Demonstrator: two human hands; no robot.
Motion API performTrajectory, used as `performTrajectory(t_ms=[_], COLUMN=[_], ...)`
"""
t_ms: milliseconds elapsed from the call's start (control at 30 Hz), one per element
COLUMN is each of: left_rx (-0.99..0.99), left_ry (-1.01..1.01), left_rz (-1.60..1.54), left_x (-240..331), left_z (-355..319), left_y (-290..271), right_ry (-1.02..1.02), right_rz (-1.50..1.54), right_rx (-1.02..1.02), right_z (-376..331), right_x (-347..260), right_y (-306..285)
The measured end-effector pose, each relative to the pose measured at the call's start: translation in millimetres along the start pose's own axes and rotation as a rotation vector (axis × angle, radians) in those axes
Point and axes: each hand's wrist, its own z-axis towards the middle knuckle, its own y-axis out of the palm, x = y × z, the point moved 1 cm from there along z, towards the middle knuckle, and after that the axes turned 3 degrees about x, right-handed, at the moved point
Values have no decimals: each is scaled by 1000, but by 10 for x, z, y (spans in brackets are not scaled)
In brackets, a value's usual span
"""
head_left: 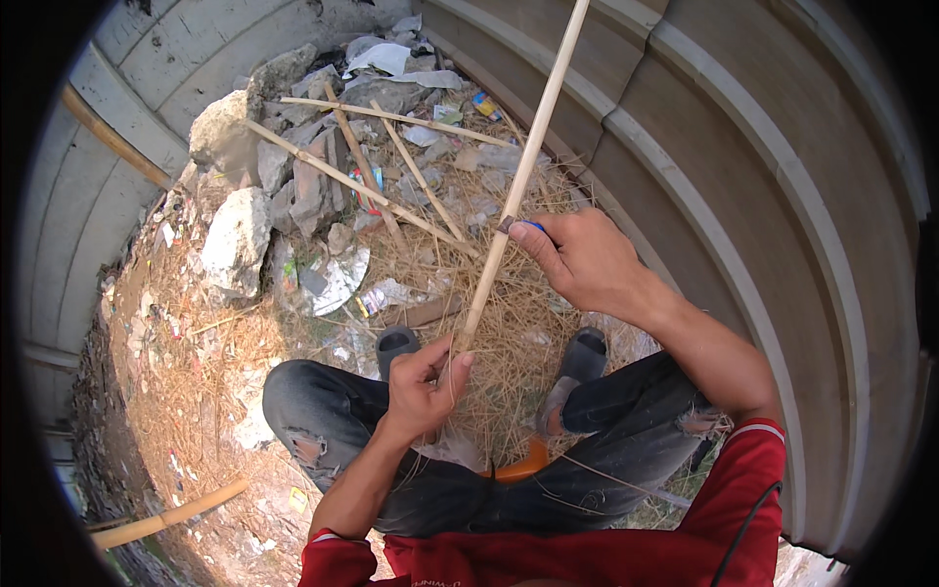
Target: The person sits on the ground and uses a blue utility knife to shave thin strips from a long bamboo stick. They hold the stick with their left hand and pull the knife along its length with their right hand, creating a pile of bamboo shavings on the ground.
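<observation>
A long pale wooden pole [533, 147], perhaps bamboo, slants from between my knees up past the top edge of the view. Its lower end is pinched in my left hand [423, 393], thumb and fingers closed round it. My right hand [595, 259] is closed on a small blue-handled blade. The dark metal of the blade [505, 224] lies across the pole partway up and touches it. Most of the handle is hidden inside my right fist. Thin straw-like shavings [523, 293] are strewn on the ground beneath the pole.
Several thin sticks [372, 196] lie crossed over rubble and litter ahead. Pale rocks [235, 240] sit at the left. A ribbed metal wall [724, 196] stands close on the right. Another pole [176, 514] lies at lower left. Something orange [523, 463] shows beneath my legs.
</observation>
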Motion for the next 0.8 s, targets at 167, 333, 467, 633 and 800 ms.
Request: performTrajectory(t_ms=[167, 333, 467, 633, 800], left_rx=[-9, -3, -13, 10, 20], left_ry=[56, -49, -33, -70, -127], left_rz=[0, -86, -85, -134, -194], left_x=[13, 61, -34, 75, 177], left_z=[-17, 57, 21, 59, 111], left_y=[-11, -24, -41, -31, -25], right_ry=[201, -14, 68, -16, -15], right_rz=[20, 66, 70, -7, -6], right_rx=[-49, -121, -69, -124, -125], right_z=[182, -144, 31, -146, -144], right_x=[7, -183, -153, -294, -279], right_y=[-185, 216, 83, 251, 266])
